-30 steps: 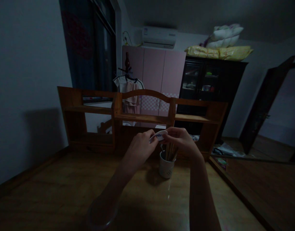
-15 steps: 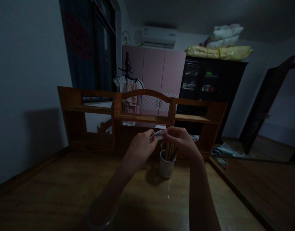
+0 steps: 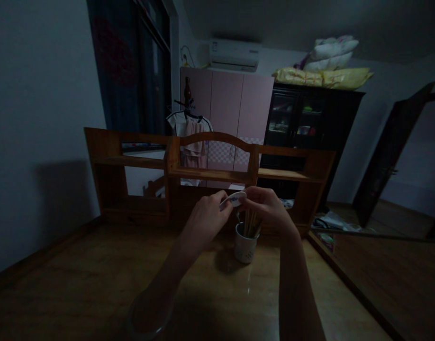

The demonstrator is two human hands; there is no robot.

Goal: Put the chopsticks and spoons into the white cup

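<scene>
My left hand [image 3: 211,214] has its fingers closed on the left end of a small white spoon [image 3: 235,197] with a blue motif. At the spoon's right end, the thumb and fingers of my right hand [image 3: 265,203] pinch it. The spoon is tilted in the air, its ends partly hidden by my fingers. Just below my hands, a white, patterned cup [image 3: 245,248] stands upright on the wooden table [image 3: 203,293]. Several chopsticks [image 3: 250,223] stick up out of the cup, their tops hidden behind my right hand.
A wooden shelf unit [image 3: 210,176] runs along the table's back edge. A raised wooden edge [image 3: 345,279] borders the right side. The wall [image 3: 43,118] rises at the left. Beyond are a pink wardrobe [image 3: 224,104], a dark cabinet [image 3: 340,123] and a door [image 3: 391,147].
</scene>
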